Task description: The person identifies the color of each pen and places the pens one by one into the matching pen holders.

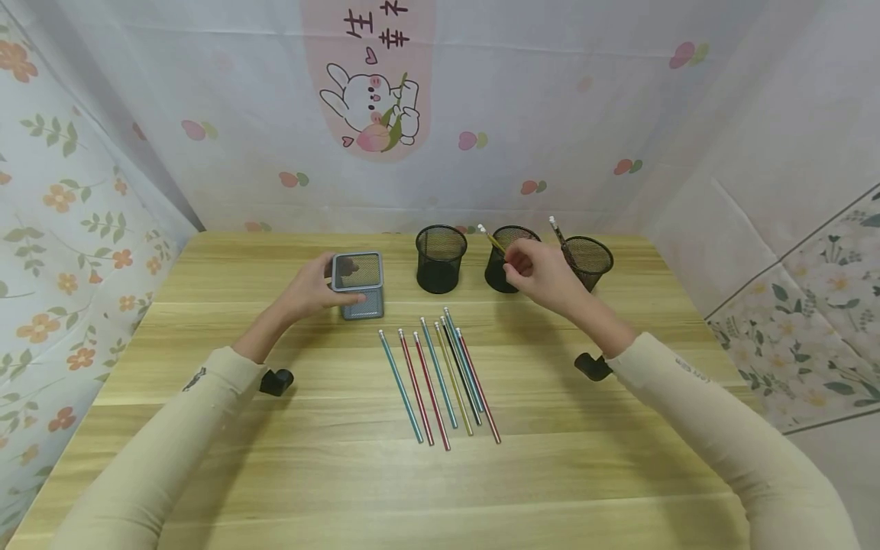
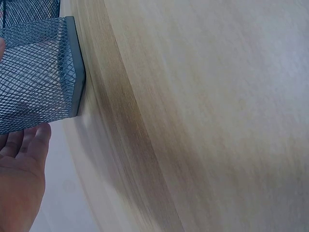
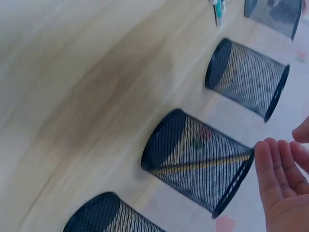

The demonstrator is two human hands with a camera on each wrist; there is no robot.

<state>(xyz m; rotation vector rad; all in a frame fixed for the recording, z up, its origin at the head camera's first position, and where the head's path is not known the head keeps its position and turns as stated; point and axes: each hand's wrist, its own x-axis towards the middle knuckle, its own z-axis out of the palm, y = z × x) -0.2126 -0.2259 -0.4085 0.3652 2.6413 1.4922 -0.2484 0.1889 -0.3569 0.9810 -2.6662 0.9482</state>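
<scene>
My left hand (image 1: 307, 292) grips a grey square mesh pen holder (image 1: 362, 302), thumb across its front and fingers at the far side. In the left wrist view, the fingers (image 2: 36, 145) lie along the mesh wall. My right hand (image 1: 543, 273) is at the rim of the middle black round mesh pen cup (image 1: 500, 276). A yellow pencil (image 1: 492, 239) leans inside that cup, white eraser up. The right wrist view shows straight fingers (image 3: 277, 166) beside the rim and the thumb apart from them; the pencil's upper end is hidden there.
Several pencils (image 1: 433, 382) in blue, red, yellow and black lie side by side mid-table. Another black mesh cup (image 1: 438, 276) stands left of the middle one. A dark pencil (image 1: 558, 235) leans in the rightmost cup (image 1: 593, 267). A printed curtain (image 1: 550, 114) hangs behind the table.
</scene>
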